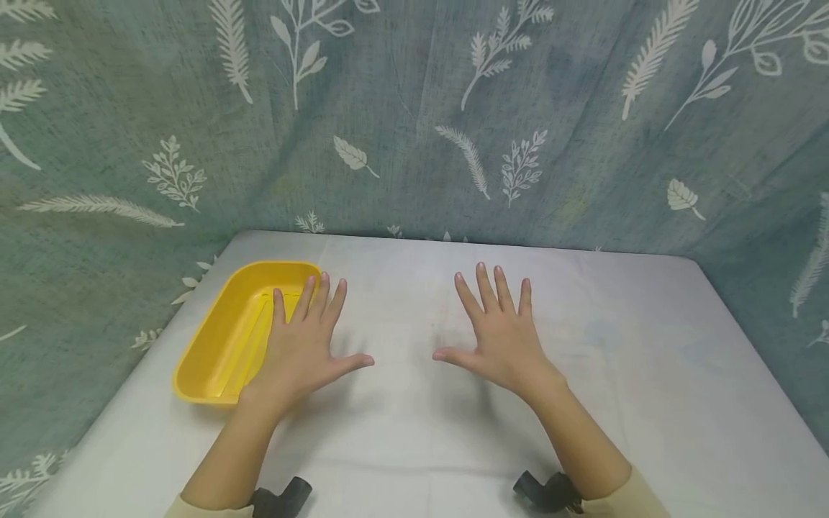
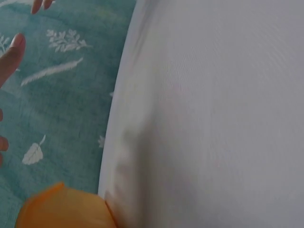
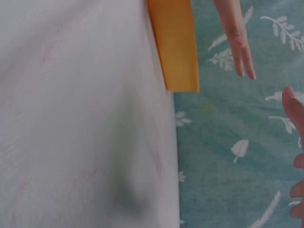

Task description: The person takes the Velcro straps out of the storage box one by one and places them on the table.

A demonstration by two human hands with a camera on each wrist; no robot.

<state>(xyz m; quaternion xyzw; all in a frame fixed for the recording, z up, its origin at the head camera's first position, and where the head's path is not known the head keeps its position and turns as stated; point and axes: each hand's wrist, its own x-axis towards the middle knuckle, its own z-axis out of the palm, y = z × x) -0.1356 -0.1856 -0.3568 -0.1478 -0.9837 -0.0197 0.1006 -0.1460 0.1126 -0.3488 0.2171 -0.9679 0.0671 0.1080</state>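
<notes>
My left hand (image 1: 294,356) was spread near the yellow tray (image 1: 216,345), scene left; right hand (image 1: 508,342), also spread, hovered above white table (image 1: 401,432).

White-covered table (image 1: 404,417), leaf-patterned teal fabric (image 1: 401,129) behind it

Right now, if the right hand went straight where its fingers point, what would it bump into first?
Probably the leafy cloth behind the table. Nothing else shows ahead of the right hand, though depth is hard to judge.
</notes>
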